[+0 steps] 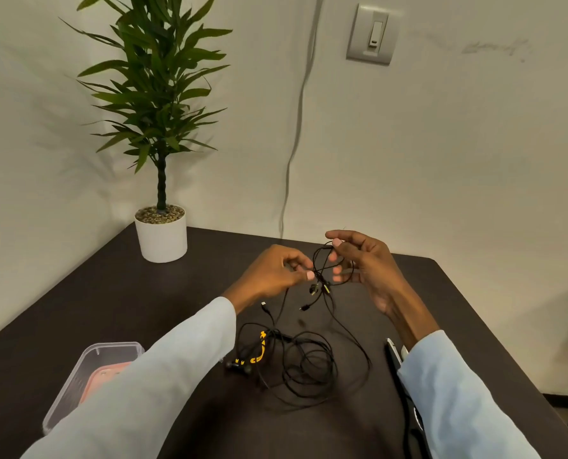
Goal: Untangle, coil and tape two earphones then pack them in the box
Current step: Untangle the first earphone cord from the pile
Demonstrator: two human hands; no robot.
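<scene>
Tabletop runs near to far, wall behind it. Potted plant sits on far-left corner of tabletop. Wall switch up on wall, far right; a wall cable hangs down btwn plant and switch, ending behind tabletop's far edge. Box on near-left of tabletop, partly under left sleeve. Earphone cable tangle lies on tabletop at centre, right of box, w/ strands rising to both hands above it. Left hand left of right hand, both over mid-tabletop, far side of the tangle. Near right, a tool lies on tabletop, partly under right sleeve; can't tell what it is.
</scene>
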